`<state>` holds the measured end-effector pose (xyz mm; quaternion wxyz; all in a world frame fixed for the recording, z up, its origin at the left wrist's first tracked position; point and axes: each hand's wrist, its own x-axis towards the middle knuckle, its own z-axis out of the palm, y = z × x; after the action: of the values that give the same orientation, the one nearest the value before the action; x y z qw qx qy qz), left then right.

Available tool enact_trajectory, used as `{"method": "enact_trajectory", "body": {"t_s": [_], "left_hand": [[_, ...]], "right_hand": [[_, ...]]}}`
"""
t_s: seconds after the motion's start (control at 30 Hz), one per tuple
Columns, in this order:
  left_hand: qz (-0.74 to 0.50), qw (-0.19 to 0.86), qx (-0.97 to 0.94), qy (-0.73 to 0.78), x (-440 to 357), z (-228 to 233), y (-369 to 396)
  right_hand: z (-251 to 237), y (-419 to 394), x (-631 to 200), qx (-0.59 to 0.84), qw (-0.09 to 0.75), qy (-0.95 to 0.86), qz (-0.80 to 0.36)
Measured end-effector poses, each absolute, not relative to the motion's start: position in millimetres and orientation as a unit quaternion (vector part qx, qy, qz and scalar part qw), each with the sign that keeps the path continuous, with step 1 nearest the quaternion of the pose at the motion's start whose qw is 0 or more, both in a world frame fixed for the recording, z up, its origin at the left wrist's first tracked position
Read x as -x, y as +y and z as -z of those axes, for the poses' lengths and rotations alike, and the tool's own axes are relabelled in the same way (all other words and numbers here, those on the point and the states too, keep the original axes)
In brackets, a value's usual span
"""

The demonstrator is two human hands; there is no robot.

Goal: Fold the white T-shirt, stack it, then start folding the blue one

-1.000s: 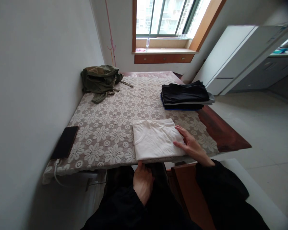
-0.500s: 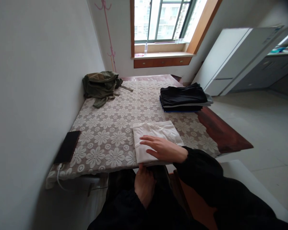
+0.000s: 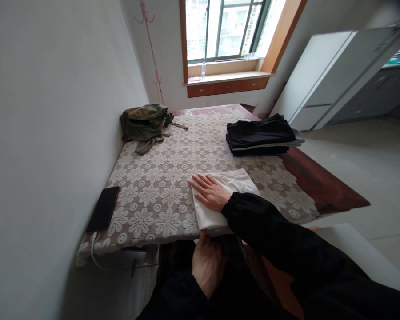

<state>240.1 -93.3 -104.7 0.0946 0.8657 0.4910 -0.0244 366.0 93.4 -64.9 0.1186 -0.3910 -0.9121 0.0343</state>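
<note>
Two hands work one folded white cloth [image 3: 226, 195] at the near edge of the table [image 3: 323, 186]. Your right hand [image 3: 209, 192] lies flat on the cloth's left part, fingers spread and straight, pointing left toward the wall, palm pressing down and gripping nothing. Your left hand [image 3: 207, 262] sits below the table edge, just under the cloth's near-left corner; its fingertips reach up to that hem, but you cannot tell whether they pinch it or only touch it.

The cloth lies on the lace cover [image 3: 160, 178], a rough rectangle whose long axis runs from the near edge away toward the window, tilted slightly right. Its near end hangs just at the table edge, right above your left hand. So the right hand is on top of it, the left at its near end, and the cloth stretches away from both.

Well apart, a stack of dark clothes [image 3: 262, 135] rests at the far right, a green bundle [image 3: 145, 124] at the far left by the wall, and a phone [image 3: 103, 208] at the near left.
</note>
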Motion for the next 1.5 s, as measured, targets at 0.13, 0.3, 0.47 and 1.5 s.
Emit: {"method": "enact_trajectory", "body": {"t_s": [0.13,0.3,0.47,1.5], "left_hand": [[0.013,0.104,-0.858,0.503,-235,91,-97],[0.006,0.097,-0.861,0.499,-237,82,-96],[-0.009,0.15,-0.867,0.475,-232,72,-93],[-0.111,0.029,-0.841,0.528,-240,49,36]], "right_hand": [[63,93,-369,0.392,0.107,-0.913,-0.028],[54,67,-366,0.44,0.092,-0.893,-0.015],[51,39,-366,0.419,0.098,-0.901,-0.043],[73,22,-391,0.556,0.161,-0.815,0.034]]}}
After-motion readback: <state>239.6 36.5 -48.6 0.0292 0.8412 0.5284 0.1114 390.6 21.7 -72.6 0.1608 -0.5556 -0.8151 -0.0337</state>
